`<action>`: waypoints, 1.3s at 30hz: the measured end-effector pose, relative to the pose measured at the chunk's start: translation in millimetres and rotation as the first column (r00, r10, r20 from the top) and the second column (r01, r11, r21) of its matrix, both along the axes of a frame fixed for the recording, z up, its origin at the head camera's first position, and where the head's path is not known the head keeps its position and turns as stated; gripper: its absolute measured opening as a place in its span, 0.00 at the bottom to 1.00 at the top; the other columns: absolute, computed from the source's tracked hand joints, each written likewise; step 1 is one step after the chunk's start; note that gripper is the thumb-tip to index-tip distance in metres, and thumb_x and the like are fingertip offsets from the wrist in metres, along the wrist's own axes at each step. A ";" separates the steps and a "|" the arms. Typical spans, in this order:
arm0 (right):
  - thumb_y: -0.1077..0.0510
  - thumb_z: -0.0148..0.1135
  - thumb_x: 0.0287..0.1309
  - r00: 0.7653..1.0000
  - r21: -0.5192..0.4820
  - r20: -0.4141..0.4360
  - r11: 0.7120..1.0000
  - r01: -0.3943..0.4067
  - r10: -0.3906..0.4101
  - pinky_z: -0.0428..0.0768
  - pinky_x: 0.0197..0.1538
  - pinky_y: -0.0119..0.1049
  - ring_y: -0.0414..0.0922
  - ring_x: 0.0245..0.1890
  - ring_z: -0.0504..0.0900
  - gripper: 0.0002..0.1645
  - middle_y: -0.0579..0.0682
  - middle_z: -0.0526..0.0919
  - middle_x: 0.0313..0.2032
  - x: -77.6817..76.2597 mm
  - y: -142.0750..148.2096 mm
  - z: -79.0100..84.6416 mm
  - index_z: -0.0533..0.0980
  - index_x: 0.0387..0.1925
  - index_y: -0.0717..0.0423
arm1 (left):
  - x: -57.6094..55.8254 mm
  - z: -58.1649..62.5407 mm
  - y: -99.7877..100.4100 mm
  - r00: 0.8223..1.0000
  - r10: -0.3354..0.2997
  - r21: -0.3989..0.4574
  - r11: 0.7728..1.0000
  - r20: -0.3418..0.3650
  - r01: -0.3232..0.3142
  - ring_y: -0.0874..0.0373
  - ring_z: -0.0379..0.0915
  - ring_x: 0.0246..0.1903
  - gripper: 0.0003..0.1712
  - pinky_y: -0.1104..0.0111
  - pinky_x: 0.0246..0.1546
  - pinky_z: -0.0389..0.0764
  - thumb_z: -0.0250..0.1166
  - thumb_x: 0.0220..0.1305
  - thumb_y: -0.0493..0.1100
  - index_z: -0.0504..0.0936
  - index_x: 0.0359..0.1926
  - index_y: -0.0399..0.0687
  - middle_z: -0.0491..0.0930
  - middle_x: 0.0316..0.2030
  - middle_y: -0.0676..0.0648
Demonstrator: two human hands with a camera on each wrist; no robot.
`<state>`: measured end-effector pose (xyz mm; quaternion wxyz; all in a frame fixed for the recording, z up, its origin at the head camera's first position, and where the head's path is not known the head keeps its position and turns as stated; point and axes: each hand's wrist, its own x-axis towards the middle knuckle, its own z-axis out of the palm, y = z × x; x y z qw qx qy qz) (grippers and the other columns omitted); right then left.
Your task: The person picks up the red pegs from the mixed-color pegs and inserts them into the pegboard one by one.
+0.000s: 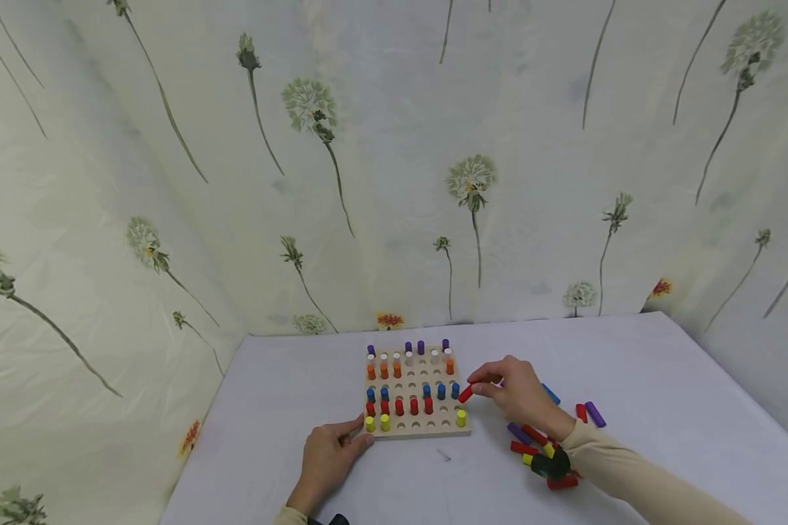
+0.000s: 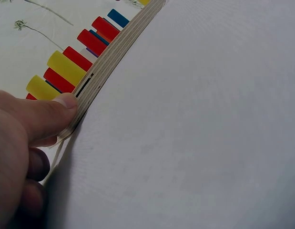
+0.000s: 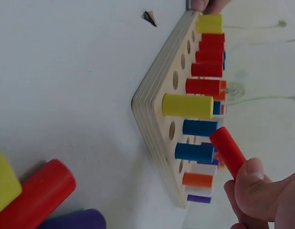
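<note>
A wooden pegboard [image 1: 414, 432] lies on the table, with yellow, red, blue, orange, white and purple pegs standing in rows of holes. My left hand [image 1: 328, 461] holds its near left corner, the thumb [image 2: 66, 102] against the front edge. Between thumb and fingers, my right hand [image 1: 515, 394] pinches a red peg [image 3: 228, 148]. That peg is tilted just off the board's right side, outside the holes. In the right wrist view, a yellow peg [image 3: 188, 106] stands at the nearest corner with an unfilled hole [image 3: 172, 130] beside it.
Loose red, yellow and purple pegs are heaped under my right forearm, among them a red peg [image 1: 562, 482]. Farther right lie a purple peg [image 1: 595, 414] and a blue peg [image 1: 551, 394]. A small dark-tipped scrap [image 3: 149, 18] lies before the board. Flower-printed sheeting [image 1: 381, 182] hangs behind the table.
</note>
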<state>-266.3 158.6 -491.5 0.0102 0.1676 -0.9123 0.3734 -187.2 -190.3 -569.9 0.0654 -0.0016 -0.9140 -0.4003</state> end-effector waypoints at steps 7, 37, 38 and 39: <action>0.61 0.77 0.60 0.999 0.019 -0.043 1.000 -0.012 0.013 0.69 0.39 0.37 0.44 0.37 0.72 0.05 0.40 0.85 0.31 0.6 -12.0 1.6 0.92 0.38 0.49 | -0.8 0.9 0.0 1.000 0.004 0.001 1.000 0.012 -0.004 0.68 0.58 0.16 0.25 0.74 0.19 0.58 0.77 0.63 0.56 0.90 0.57 0.50 0.66 0.15 0.61; 0.64 0.77 0.59 0.990 0.034 -0.036 0.991 -0.132 0.133 0.68 0.43 0.36 0.44 0.40 0.71 0.07 0.37 0.87 0.33 -4.5 -34.2 -17.9 0.92 0.38 0.50 | 0.3 0.6 0.0 0.999 0.005 0.038 0.999 0.034 -0.006 0.67 0.58 0.16 0.25 0.74 0.18 0.57 0.77 0.64 0.56 0.90 0.57 0.50 0.66 0.15 0.60; 0.64 0.77 0.59 0.990 0.035 -0.045 0.990 -0.136 0.137 0.67 0.43 0.36 0.44 0.39 0.71 0.07 0.37 0.87 0.33 -4.5 -34.6 -17.7 0.92 0.38 0.50 | 0.2 0.5 -0.2 1.000 0.004 0.037 0.999 0.030 -0.005 0.67 0.58 0.16 0.25 0.74 0.18 0.57 0.77 0.64 0.56 0.90 0.57 0.50 0.66 0.15 0.60; 0.64 0.77 0.59 0.989 0.038 -0.055 0.990 -0.139 0.141 0.67 0.42 0.36 0.44 0.39 0.71 0.07 0.37 0.87 0.32 -4.6 -34.9 -17.4 0.92 0.38 0.51 | 0.0 0.5 -0.4 1.000 0.004 0.035 0.999 0.028 -0.005 0.67 0.58 0.16 0.25 0.74 0.18 0.57 0.77 0.64 0.56 0.90 0.57 0.50 0.66 0.15 0.60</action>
